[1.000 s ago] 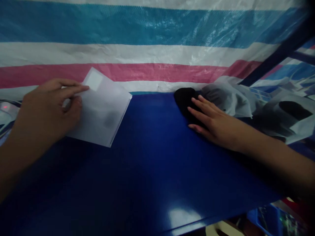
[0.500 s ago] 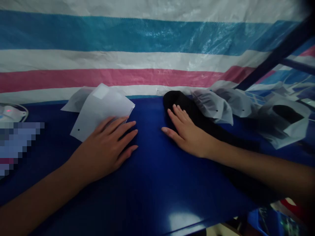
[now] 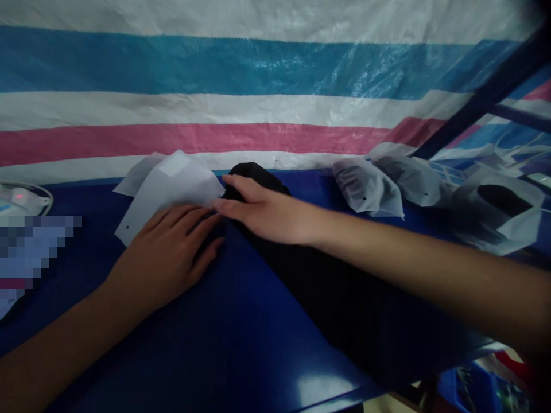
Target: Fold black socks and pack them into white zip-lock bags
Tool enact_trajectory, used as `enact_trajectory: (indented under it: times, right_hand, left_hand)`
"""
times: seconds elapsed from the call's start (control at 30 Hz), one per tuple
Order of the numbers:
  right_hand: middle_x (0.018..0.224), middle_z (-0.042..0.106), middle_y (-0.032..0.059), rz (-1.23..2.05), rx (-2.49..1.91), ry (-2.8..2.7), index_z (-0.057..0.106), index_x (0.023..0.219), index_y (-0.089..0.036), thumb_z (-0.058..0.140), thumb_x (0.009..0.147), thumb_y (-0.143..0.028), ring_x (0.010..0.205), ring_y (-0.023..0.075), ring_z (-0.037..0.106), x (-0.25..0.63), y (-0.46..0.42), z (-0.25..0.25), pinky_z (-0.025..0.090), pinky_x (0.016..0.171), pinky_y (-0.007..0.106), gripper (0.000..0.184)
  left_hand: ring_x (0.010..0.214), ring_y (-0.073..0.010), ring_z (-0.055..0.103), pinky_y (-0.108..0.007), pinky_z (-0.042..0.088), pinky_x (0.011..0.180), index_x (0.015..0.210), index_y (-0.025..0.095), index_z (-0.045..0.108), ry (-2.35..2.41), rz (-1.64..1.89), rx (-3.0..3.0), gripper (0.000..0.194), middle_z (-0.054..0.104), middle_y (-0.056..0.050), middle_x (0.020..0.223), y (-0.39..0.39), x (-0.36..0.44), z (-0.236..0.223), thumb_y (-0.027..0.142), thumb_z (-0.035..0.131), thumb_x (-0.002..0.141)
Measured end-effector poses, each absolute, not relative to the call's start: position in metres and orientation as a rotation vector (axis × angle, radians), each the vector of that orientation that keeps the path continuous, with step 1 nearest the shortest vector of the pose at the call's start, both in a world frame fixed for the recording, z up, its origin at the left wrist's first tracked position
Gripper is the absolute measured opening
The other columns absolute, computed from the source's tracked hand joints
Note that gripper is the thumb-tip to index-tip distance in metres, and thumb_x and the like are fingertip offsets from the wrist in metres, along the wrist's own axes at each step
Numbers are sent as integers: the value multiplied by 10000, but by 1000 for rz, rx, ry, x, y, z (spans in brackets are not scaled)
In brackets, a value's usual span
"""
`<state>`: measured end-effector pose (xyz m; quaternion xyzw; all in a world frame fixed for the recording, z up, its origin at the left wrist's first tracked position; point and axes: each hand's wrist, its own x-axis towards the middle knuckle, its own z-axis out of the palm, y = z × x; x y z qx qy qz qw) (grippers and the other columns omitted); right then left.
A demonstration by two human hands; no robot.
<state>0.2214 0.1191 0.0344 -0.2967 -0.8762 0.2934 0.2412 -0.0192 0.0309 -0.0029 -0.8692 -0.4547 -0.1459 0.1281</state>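
Note:
My left hand (image 3: 170, 249) lies palm down, fingers stretched out, over the lower right part of a frosted white plastic bag (image 3: 170, 186). A pale label sits near the bag's top, and another bag shows behind it. My right hand (image 3: 269, 215) reaches across to the bag's right corner. Its thumb and one finger point left, a little apart, with the thumb close to my left fingers; the other fingers are hidden. Beneath my right hand and forearm stretches a long black cloth-like item (image 3: 301, 275), its rounded end beside the bag. Its exact kind cannot be made out.
Several frosted bags (image 3: 368, 186) with dark contents lie at the right on the blue table (image 3: 241, 344). A white device with a red light (image 3: 19, 198) is at the left. Striped sheeting (image 3: 258, 109) hangs behind; a blue bin (image 3: 469, 384) stands below right.
My right hand has moved left to the white bag's corner, and the black item has shifted left along with it. My left hand has slid slightly left, its fingers closer together.

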Motion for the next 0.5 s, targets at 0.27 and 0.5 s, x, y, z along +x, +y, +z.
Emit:
enact_trajectory:
  times: [0.27,0.5]
  right_hand:
    - [1566,727,173,498,-1035,-2608,759,1516,-203,575,1152,-435,1438,370,717,346,131,46,531,1291,583,469]
    - [1219,834,134,567,-1027,-2621,728,1524,-151,649,1161,-466,1032,264,820,352,96,30,631,925,391,486]
  left_hand:
    - [1622,-328,553,-540,559,1243,1728,246,515,-936,-337,-2738,552,443,-39,1878,32,-11,-2,239,506,1176]
    - [1570,-362,609,-604,550,1218,1603,227,656,-1036,-293,-2730,485,650,-22,1724,44,-15,-3,257,489,1149]
